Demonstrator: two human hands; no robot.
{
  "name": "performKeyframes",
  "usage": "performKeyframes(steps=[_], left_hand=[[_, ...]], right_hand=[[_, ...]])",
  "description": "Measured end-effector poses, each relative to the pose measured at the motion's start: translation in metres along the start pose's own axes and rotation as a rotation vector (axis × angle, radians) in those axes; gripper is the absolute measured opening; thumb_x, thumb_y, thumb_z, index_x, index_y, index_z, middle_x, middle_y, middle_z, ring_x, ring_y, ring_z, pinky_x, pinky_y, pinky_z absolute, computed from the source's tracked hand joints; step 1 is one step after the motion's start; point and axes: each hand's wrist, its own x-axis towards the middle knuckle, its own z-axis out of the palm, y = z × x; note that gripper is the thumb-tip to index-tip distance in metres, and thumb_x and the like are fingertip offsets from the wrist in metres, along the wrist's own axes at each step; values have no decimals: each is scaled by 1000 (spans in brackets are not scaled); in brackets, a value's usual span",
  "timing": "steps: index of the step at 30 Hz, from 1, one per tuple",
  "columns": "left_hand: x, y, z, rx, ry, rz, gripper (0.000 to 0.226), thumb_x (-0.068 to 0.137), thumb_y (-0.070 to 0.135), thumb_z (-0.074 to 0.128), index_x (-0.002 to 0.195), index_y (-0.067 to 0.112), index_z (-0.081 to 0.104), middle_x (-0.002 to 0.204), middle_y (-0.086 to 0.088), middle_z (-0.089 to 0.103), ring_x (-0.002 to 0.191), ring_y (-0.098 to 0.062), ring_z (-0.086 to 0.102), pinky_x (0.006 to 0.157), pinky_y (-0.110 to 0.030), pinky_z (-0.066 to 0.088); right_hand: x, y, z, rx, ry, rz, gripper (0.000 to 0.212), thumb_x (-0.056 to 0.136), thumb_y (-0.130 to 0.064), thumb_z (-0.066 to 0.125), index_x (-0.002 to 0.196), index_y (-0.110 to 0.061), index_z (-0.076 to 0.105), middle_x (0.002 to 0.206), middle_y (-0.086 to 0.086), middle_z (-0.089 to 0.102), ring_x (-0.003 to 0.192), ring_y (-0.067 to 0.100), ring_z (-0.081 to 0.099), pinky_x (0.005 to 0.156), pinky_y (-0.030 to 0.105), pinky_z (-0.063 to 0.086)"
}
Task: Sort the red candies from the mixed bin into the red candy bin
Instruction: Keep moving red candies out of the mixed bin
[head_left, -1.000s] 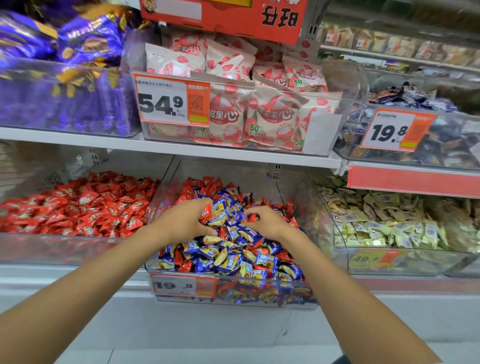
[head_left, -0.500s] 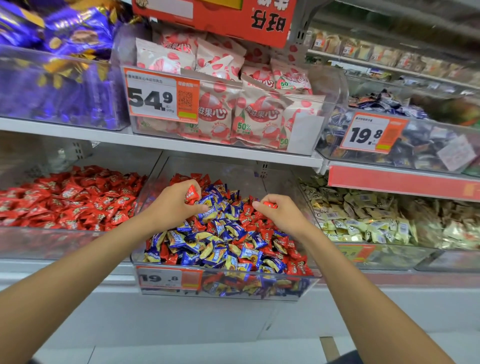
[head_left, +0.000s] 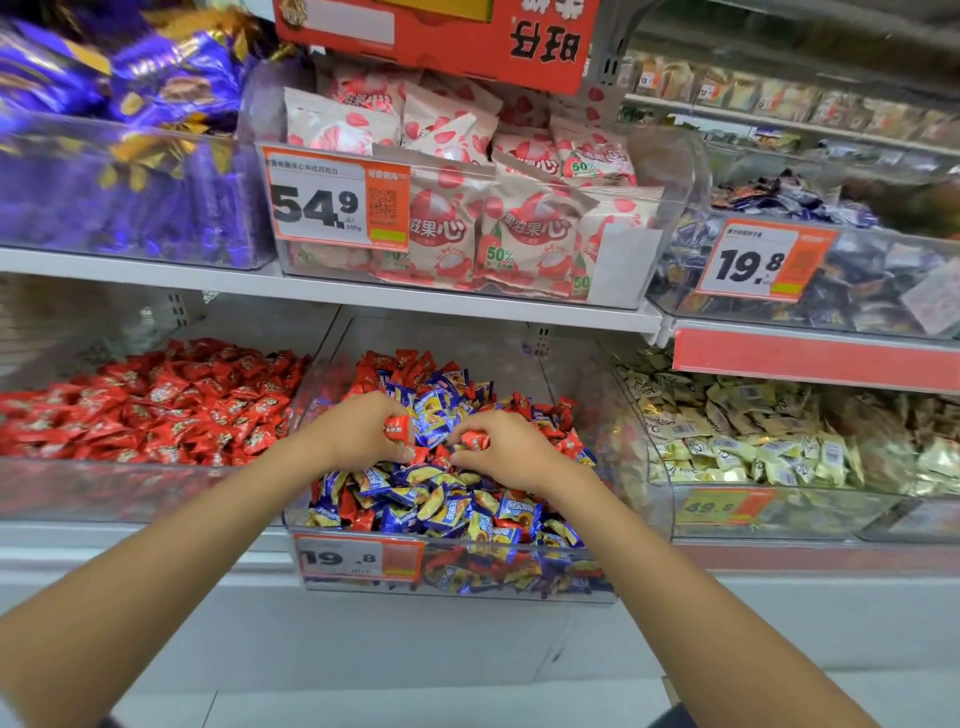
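Red wrappers show in both your grips. Your left hand (head_left: 358, 432) curls its fingers round a red candy (head_left: 397, 427), and your right hand (head_left: 511, 453) pinches a second red candy (head_left: 475, 440) between thumb and fingertips. The hands sit close together, low on the heap in the mixed bin (head_left: 576, 395) at centre frame, where blue-and-yellow sweets (head_left: 441, 512) lie thick among the reds. You appear to be in the picking step, with plenty of red left toward the back of the pile. The next move likely calls for carrying both pieces left over the clear divider (head_left: 311, 384). Release them into the red candy bin (head_left: 104, 491) at middle left, dragging no blue ones along.
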Motion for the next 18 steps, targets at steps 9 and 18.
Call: performKeyframes(steps=[9, 18], left_hand=[[-11, 17, -8, -340, 252, 95, 12, 91, 23, 63, 90, 13, 56, 69, 10, 64, 40, -3, 42, 50, -20, 37], [-15, 18, -7, -459, 241, 71, 8, 91, 28, 61, 98, 25, 64, 86, 3, 68, 62, -14, 57, 65, -42, 49]], right_hand=[[7, -7, 3, 158, 0, 24, 34, 87, -35, 68, 118, -20, 65, 132, -1, 59, 112, 18, 59, 95, 34, 46], [3, 2, 13, 299, -21, 41, 17, 81, -9, 73, 93, -8, 61, 88, 2, 60, 69, 13, 55, 65, 30, 46]])
